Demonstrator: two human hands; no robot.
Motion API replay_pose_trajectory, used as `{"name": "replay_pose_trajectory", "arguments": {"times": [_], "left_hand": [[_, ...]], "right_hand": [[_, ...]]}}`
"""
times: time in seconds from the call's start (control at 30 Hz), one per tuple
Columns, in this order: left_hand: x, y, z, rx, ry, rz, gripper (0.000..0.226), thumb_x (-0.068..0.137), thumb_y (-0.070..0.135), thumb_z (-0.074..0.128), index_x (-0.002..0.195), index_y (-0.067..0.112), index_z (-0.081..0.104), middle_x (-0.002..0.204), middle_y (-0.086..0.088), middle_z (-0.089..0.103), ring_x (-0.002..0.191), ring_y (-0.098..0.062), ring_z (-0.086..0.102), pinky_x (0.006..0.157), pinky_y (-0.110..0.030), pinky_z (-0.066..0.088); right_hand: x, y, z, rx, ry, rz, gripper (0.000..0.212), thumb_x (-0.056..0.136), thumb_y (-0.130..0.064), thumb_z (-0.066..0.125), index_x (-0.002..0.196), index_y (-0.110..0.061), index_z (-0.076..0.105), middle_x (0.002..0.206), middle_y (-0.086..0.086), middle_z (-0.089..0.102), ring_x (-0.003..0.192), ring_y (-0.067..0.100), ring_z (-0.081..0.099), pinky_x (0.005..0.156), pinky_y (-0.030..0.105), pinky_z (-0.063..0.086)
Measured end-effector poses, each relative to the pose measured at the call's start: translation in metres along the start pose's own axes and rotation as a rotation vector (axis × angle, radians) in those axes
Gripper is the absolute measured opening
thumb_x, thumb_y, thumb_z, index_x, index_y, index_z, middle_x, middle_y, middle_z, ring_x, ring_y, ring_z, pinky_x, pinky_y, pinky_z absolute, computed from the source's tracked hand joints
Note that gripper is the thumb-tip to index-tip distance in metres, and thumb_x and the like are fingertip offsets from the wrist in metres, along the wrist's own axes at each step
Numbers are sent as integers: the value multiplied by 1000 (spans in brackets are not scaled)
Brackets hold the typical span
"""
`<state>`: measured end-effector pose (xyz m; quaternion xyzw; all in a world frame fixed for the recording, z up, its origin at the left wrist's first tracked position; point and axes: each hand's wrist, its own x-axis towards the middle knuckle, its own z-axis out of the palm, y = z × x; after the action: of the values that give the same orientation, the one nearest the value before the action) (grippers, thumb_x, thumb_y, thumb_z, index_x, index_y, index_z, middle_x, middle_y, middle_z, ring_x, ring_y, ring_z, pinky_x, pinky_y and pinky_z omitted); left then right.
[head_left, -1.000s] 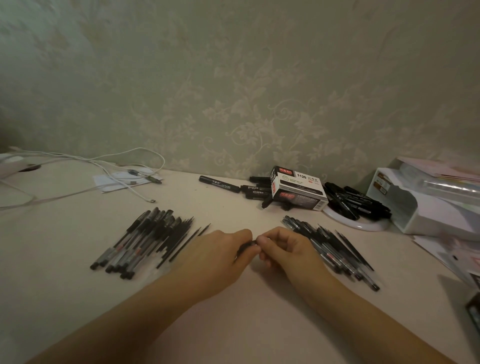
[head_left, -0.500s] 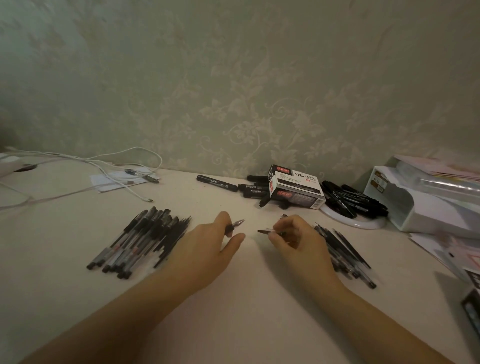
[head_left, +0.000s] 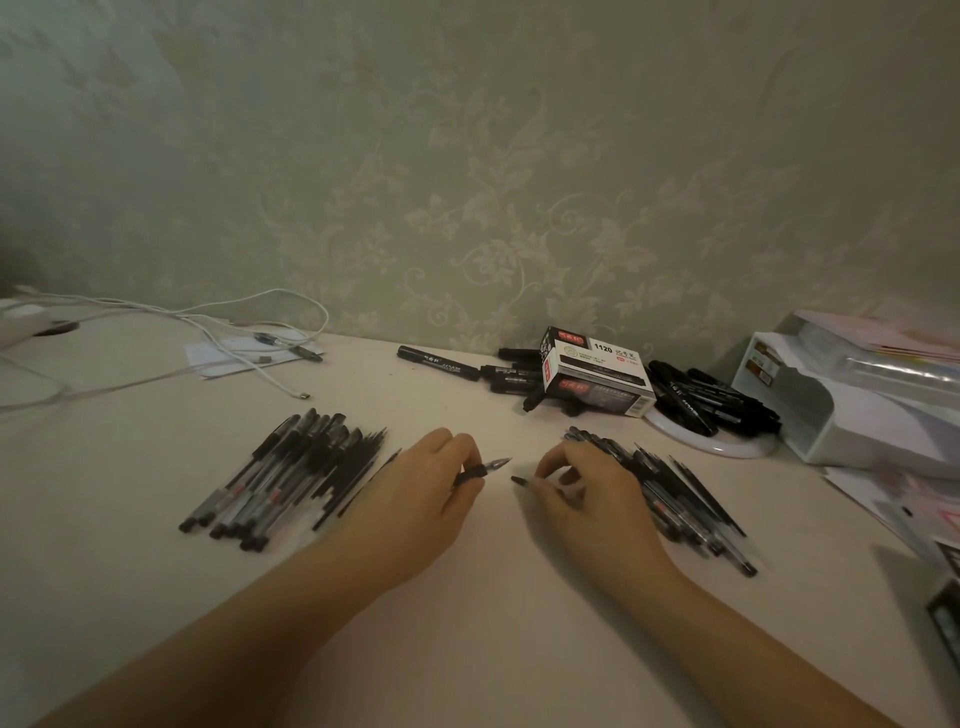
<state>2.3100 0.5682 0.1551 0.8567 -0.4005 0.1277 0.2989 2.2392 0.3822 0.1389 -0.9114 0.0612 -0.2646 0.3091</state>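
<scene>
Pinches a black-gripped, silver-tipped plastic pen (head_left: 485, 467) in the curled thumb and fingers of the left hand (head_left: 426, 493), with the pen jutting out at that hand's 2 o'clock. Pinches a short dark pen part (head_left: 522, 481) at the fingertips of the right hand (head_left: 587, 493), at that hand's 9 o'clock. Holds both low over the pale table (head_left: 493, 623), near its middle, with a narrow gap between the two pieces. Lays the pen's long axis from 8 o'clock to 2 o'clock, silver tip toward 2 o'clock and the right hand. Aims the dark part back toward 9 o'clock. Works between a heap of black stick pens (head_left: 291, 478) at 9 o'clock and a second pile of dark pens (head_left: 691, 499) at 3 o'clock. Had both hands joined on one piece a second ago; now parted, as half a second ago.
</scene>
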Motion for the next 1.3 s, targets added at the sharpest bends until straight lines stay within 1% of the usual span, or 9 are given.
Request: {"name": "replay_pose_trajectory", "arguments": {"times": [0.1,0.2,0.3,0.43,0.63,0.83,1.0,1.13,1.3], "left_hand": [[1,1,0,-24,1,49,8,95,32,53,98,25,55,91,11,50,76,-5,49,67,-23,45],[1,3,1,-27,-9,102,9,95,35,53,101,28,55,95,13,51,79,-4,50,68,-23,46],[1,4,2,-41,-5,116,10,94,36,54,101,29,55,96,14,51,80,-3,50,69,-24,47],[1,4,0,-58,3,116,11,92,36,58,100,29,57,94,15,54,83,-1,50,72,-21,45],[2,8,-6,-89,-7,131,14,93,28,58,101,20,66,91,9,58,79,-3,52,72,-20,43],[2,11,-5,-101,-94,75,24,99,24,47,97,13,68,82,2,59,77,-12,54,74,-27,42],[1,11,-2,-130,-44,83,18,97,25,51,101,18,68,83,8,58,75,-4,49,70,-17,38],[1,12,-1,-141,-34,97,18,96,26,53,103,20,68,85,9,59,73,1,48,68,-10,35],[-1,11,0,-132,-38,113,17,96,27,53,104,23,68,86,13,58,76,6,48,70,-7,35]], "right_hand": [[1,-6,-2,130,5,0,6,91,-42,59,90,-37,61,90,-20,63,90,0,57,73,20,48],[-1,-11,-4,188,-65,-16,12,90,-48,56,91,-40,64,92,-23,65,89,0,58,68,13,45],[-1,-10,-6,232,-101,-18,14,92,-44,58,87,-35,68,86,-18,67,83,2,59,67,11,43],[-1,-10,-8,321,-168,15,13,94,-36,61,85,-32,70,82,-10,69,79,7,60,73,26,47],[0,-9,-12,401,-202,39,12,91,-32,66,83,-31,74,79,-11,72,73,-3,60,68,10,44],[0,-6,-11,487,-177,32,12,84,-19,76,89,-30,77,86,-8,75,76,5,63,70,14,47],[0,-6,-6,413,-176,9,26,85,-30,74,106,-42,65,102,-17,69,85,4,63,68,17,50],[1,-4,-6,399,-146,8,13,91,-46,61,89,-35,68,87,-10,70,80,5,62,73,24,49],[1,-3,-6,393,-177,-25,9,91,-27,68,88,-36,69,86,-13,69,74,0,56,65,11,42]]}}
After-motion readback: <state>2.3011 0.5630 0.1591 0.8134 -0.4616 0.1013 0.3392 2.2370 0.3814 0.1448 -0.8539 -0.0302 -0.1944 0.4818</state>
